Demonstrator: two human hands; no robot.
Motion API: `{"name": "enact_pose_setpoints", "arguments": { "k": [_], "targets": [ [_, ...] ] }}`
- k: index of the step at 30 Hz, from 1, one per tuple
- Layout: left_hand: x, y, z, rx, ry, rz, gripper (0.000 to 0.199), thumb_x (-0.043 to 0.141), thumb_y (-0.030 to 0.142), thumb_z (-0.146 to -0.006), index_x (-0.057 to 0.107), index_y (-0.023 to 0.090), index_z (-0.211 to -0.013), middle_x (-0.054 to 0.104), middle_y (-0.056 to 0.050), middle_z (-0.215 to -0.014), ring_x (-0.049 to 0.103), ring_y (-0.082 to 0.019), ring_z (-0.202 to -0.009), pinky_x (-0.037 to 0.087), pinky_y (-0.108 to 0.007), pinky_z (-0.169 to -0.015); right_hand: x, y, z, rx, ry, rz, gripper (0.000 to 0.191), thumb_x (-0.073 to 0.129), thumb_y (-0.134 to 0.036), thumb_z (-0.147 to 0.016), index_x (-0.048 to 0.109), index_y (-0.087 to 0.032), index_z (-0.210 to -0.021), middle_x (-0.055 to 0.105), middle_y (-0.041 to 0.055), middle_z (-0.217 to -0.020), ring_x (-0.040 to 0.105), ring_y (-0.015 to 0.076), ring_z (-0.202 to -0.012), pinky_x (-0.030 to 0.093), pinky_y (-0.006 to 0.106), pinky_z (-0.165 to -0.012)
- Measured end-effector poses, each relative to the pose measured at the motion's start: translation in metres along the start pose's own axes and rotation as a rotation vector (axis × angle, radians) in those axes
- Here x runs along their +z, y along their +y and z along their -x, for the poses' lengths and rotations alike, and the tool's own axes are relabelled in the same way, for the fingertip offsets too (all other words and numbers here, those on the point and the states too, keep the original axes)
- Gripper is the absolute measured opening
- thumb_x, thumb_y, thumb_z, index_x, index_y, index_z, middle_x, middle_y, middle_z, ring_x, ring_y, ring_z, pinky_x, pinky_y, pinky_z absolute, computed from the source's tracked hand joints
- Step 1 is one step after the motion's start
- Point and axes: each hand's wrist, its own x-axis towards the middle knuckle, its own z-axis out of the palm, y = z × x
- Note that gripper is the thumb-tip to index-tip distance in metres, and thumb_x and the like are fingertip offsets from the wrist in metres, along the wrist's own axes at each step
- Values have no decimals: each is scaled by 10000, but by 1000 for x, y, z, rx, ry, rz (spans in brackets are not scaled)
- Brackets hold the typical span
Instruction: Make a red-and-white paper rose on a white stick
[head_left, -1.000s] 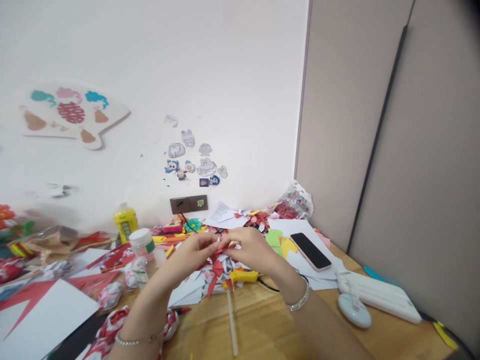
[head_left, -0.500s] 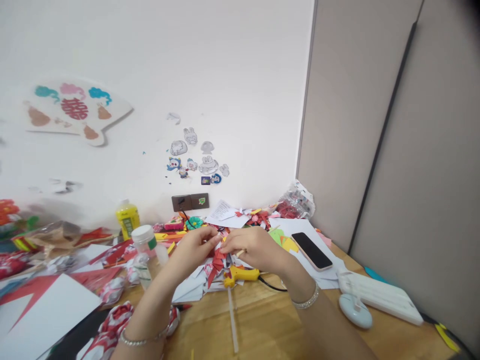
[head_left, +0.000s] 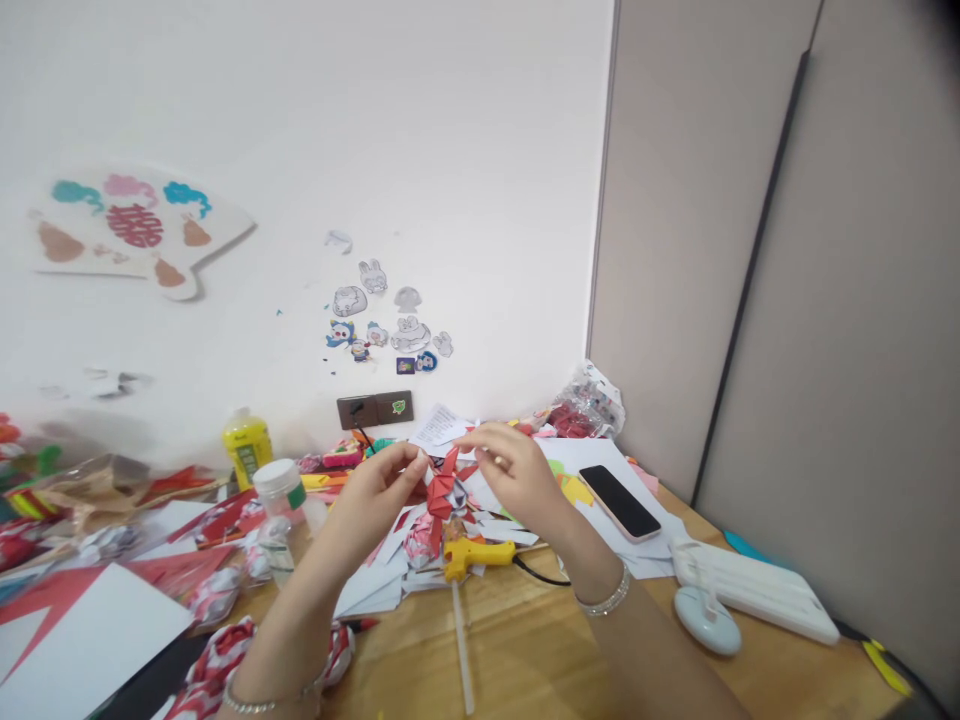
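Red paper piece (head_left: pixel 441 494) in left-hand pinch, just beyond the glue gun (head_left: pixel 484 553)

All places relative to the glue gun, as the person sees it.

Grip: left hand (head_left: pixel 384 482), beyond the gun and to its left, has thumb and index brought together on the upper left tip of the piece. Right hand (head_left: pixel 519 478), beyond and to the right, is loosely curled, one fingertip at the piece's upper right spike; can't tell if it grips. Whether the piece's lower end rests on the paper scraps (head_left: pixel 371 588) is hidden.

Close in: scraps crowd the gun's far and left sides, running right up to it. Black cable (head_left: pixel 541 573) leaves the handle to the right, passing near the right wrist. Glue stick (head_left: pixel 463 650) points from the gun toward the near side. Wooden tabletop (head_left: pixel 559 655) shows either side of that stick; widest stretch is near and right.

Further out: lidded jar (head_left: pixel 279 482) left of the gun, near the left forearm, tightest spot that side. Phone (head_left: pixel 619 502) right and beyond, on white paper. White device (head_left: pixel 757 585) well right. Wall (head_left: pixel 495 200) bounds the far edge, grey panel (head_left: pixel 675 230) the far right.
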Motion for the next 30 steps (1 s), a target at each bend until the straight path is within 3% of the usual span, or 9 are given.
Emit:
{"name": "enact_pose_setpoints", "arguments": {
  "k": [3,8,13,16,20,24,30],
  "targets": [
    [0,3,2,44,-47,117,291,533,476,-786,520,187,-753,546,23,-710,563,-143,-702,494,-300,-698,2,7,-1,238,126,-50,154,551,-202,-806,671,-193,-903,667,30,-838,600,158,-766,461,252,-655],
    [3,2,4,148,-93,55,224,510,411,-832,547,191,-811,550,16,-745,537,-126,-714,472,-262,-685,6,13,-1,329,-5,-140,123,625,-276,-771,684,-184,-829,671,19,-765,584,150,-684,445,253,-621],
    [11,8,9,117,-57,-25,181,566,372,-799,558,197,-842,546,35,-688,477,-95,-576,396,-208,-530,5,10,0,314,4,-134,93,614,-257,-768,676,-194,-798,619,-15,-679,502,111,-553,379,226,-522],
    [14,13,10,67,-13,-24,198,551,384,-796,565,193,-844,523,45,-604,467,-99,-529,374,-209,-491,3,6,-1,269,14,-156,78,602,-241,-776,666,-197,-788,620,-16,-701,504,111,-569,384,228,-538],
    [16,13,9,74,56,9,236,533,415,-798,574,184,-785,543,27,-648,501,-104,-566,397,-216,-514,2,-2,-2,161,35,-143,62,600,-207,-787,658,-201,-766,648,5,-772,577,150,-734,433,259,-664],
    [18,13,9,47,85,11,245,628,413,-728,558,184,-778,571,29,-676,499,-90,-515,406,-216,-480,0,-10,-2,85,28,-89,58,615,-186,-786,661,-205,-758,657,11,-781,595,165,-790,442,281,-724],
    [18,19,12,188,152,-104,186,625,373,-736,597,192,-767,632,-5,-755,604,-149,-668,494,-261,-595,-3,-15,-2,44,14,-102,70,603,-173,-805,654,-220,-816,653,14,-842,597,159,-834,448,280,-763]
  ]
}}
